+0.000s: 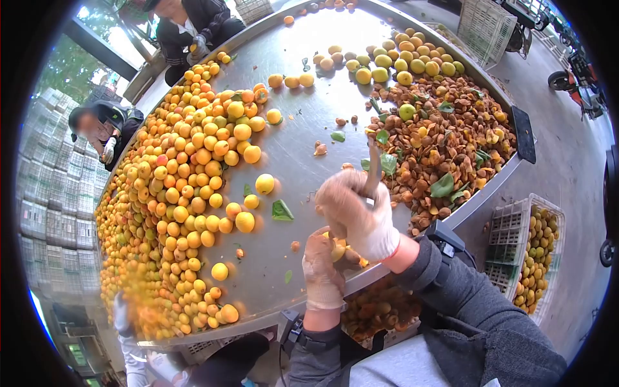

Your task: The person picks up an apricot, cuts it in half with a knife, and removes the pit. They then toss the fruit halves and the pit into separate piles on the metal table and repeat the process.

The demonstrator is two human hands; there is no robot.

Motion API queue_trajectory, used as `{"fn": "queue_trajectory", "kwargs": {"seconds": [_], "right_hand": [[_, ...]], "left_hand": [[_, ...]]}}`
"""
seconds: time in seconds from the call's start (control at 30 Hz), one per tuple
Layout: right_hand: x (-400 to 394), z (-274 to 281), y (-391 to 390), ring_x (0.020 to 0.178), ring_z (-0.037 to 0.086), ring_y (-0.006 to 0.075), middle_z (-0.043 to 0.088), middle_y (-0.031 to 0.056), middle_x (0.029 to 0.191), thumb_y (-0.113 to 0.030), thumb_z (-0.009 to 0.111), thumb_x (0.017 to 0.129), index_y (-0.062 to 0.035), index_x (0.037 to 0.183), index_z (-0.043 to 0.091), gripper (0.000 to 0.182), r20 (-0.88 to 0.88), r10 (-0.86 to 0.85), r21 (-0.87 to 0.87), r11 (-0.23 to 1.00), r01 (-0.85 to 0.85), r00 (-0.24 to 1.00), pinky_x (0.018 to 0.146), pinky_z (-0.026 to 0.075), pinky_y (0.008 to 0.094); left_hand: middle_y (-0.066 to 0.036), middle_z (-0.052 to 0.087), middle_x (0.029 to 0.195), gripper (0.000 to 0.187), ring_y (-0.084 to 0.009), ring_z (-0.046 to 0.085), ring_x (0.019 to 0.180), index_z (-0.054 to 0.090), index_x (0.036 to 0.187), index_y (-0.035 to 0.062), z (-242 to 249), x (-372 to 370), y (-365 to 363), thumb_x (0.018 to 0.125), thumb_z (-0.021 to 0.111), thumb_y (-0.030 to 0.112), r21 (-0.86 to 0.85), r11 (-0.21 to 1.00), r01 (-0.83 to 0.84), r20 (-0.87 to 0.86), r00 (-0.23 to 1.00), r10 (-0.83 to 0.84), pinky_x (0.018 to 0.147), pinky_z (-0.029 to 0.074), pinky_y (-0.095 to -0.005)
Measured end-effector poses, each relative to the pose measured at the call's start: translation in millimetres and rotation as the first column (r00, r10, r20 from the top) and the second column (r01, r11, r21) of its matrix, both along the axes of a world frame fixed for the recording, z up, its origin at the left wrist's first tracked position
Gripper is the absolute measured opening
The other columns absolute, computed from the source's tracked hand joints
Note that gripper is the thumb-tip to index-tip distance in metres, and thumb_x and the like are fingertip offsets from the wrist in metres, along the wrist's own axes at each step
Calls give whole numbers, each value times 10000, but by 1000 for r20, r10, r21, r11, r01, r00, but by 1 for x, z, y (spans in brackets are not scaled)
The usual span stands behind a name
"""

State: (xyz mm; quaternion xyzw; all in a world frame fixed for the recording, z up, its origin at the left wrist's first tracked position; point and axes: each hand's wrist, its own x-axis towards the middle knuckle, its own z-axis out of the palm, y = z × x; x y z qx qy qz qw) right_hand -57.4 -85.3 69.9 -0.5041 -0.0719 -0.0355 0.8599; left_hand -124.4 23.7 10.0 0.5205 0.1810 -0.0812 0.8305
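Note:
Both of my hands wear whitish, stained gloves near the front edge of the metal table [284, 251]. My right hand [361, 213] is closed round a knife [374, 169] whose blade points up and away. Just below and to the left, my left hand [322, 267] has its fingers bent beside a yellow-orange fruit [337, 250], partly hidden by both hands; it appears to hold this fruit. Right of my hands lies a heap of brown pits and cut pieces [438, 138] with green leaves.
A big pile of yellow-orange fruit [187, 168] covers the table's left side; greener fruit [412, 55] lies at the back. A crate of fruit [538, 251] stands on the floor at the right. Co-workers [187, 32] are at the far left, and another person's blurred arm [122, 319] reaches in lower left.

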Motion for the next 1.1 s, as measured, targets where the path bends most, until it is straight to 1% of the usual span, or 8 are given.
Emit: {"fn": "queue_trajectory", "kwargs": {"seconds": [0.53,0.6,0.7,0.8,0.83,0.9,1.0,1.1], "right_hand": [[28,-25,-4,388,239,64,296,-61,511,-333,573,931,-98,812,563,264,-438,345,581,813,-32,830,371,165,240],[28,-27,-5,392,232,68,286,-59,514,-335,572,926,-101,807,556,263,-439,359,604,797,-25,824,376,162,241],[26,-29,-5,396,241,67,298,-63,524,-312,569,924,-103,814,561,236,-458,341,610,793,11,821,382,173,237],[15,-13,3,390,276,62,332,-56,530,-290,553,943,-87,849,573,224,-440,215,455,890,10,872,368,195,230],[9,-5,6,382,295,63,345,-45,529,-291,540,961,-73,872,573,238,-387,129,303,953,-7,913,354,204,227],[2,-2,8,378,306,64,358,-36,529,-275,550,953,-41,877,571,247,-322,121,232,972,-46,939,351,206,229],[13,-2,1,366,274,65,342,-46,518,-300,529,964,-70,850,560,258,-435,261,376,922,-89,862,346,191,231],[22,-21,-6,364,259,66,329,-50,513,-333,509,972,-90,846,558,278,-436,418,588,803,-99,797,342,190,231]], "left_hand": [[-79,616,912,404,-168,594,717,553,1174,27,-2,-3,11,1008,393,359,-388,917,93,101,993,-58,595,487,-262],[-75,605,872,399,-158,597,711,556,1165,27,-9,-1,15,1008,396,356,835,508,-211,462,772,-437,575,475,-233],[-126,562,1262,632,-217,621,1023,358,1396,8,-6,-3,18,973,448,468,74,973,217,144,963,-226,806,540,-327],[-118,572,1230,599,-204,623,996,383,1385,9,8,1,8,986,421,455,829,559,-9,289,862,-416,813,537,-321],[-118,572,1230,599,-204,623,996,383,1385,9,7,1,6,986,421,455,830,558,-10,288,864,-413,813,537,-321],[-91,609,868,547,-185,609,720,454,1284,46,4,1,2,948,466,477,-178,980,-84,-160,986,55,534,483,-268],[-103,587,1146,586,-194,628,878,422,1362,8,-7,1,-3,985,412,457,369,927,-70,280,959,-39,710,525,-284],[-103,583,1162,616,-225,626,908,374,1392,9,19,-1,7,979,423,463,119,972,203,137,966,-218,716,516,-328]]}}
